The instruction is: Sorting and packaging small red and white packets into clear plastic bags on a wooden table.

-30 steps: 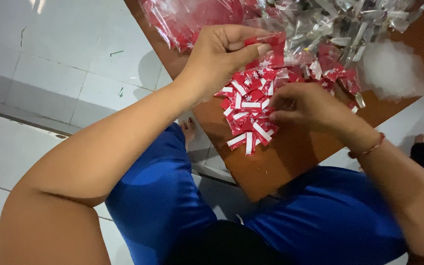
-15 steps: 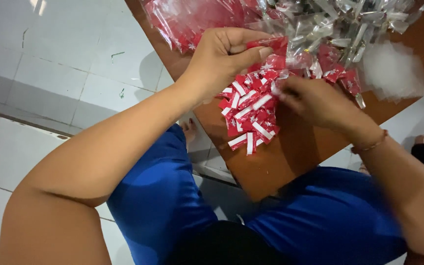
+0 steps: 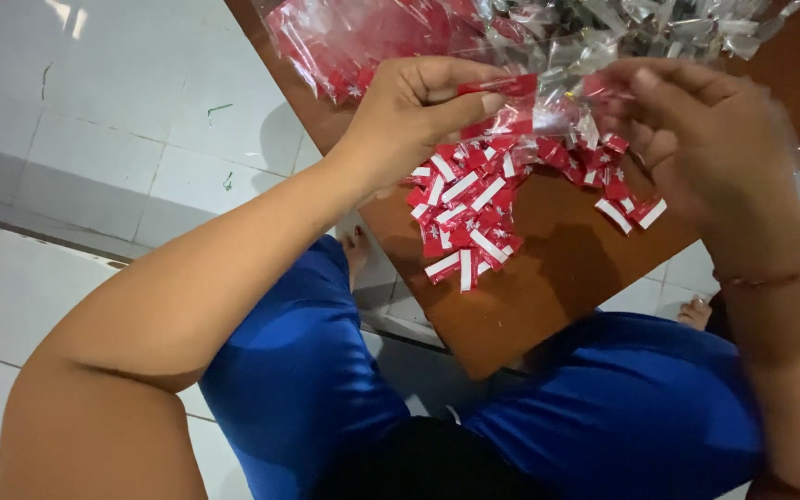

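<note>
Pinching the top edge of a small clear plastic bag with a red strip [image 3: 520,102], both hands hold it up over the brown wooden desk [image 3: 548,278]. Left hand [image 3: 418,116] is closed on the bag's left corner, thumb pressed against curled fingers. Right hand [image 3: 706,130] is closed on the right corner; its fingertips are blurred, so the exact grip is unclear.

Bag hangs between the two hands, just above the desk's near corner. Below it hangs a bunch of small red-and-white folded paper tags [image 3: 469,218]. Cannot tell whether they sit inside the clear film or dangle under it.

Judgement: bag is mid-handling, mouth stretched between two pinches. Any further handling calls for keeping both corners level, since a tilt could spill tags.

Around:
- heap of clear crinkled plastic wrappers [image 3: 650,23] at the desk's far edge, just behind the hands
- red-printed plastic packet [image 3: 363,37] far left on the desk, near the left hand
- white tiled floor [image 3: 94,139] left of the desk
- blue trousers [image 3: 307,370] under the near corner

The wrapper heap crowds the space behind the bag.
</note>
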